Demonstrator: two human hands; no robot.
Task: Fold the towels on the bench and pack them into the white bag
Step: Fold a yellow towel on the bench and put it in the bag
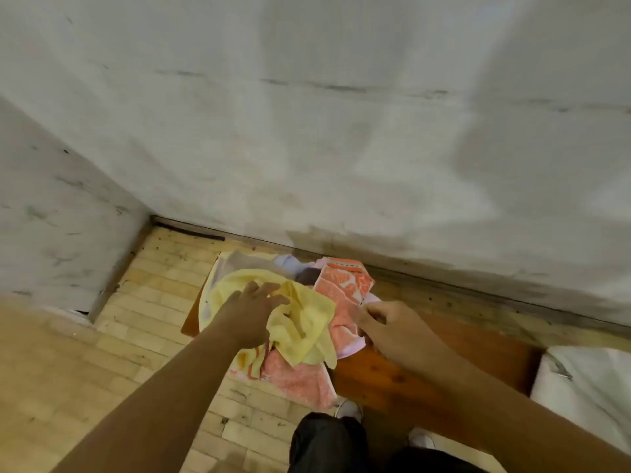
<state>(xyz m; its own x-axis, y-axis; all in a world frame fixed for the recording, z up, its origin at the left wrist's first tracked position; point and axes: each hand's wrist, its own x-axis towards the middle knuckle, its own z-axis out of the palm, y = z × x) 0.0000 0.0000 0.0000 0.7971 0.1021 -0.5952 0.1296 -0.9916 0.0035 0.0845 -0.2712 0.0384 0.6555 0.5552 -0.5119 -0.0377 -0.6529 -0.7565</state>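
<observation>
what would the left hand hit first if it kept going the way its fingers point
Most likely the bunched fold of the yellow towel, just ahead of the left hand; depth is unclear, so it may already touch. The orange patterned towel lies beyond.

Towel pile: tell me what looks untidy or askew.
The pink towel hangs over the bench's near edge toward the floor, and the yellow towel lies crumpled on top of the pile, unfolded.
</observation>
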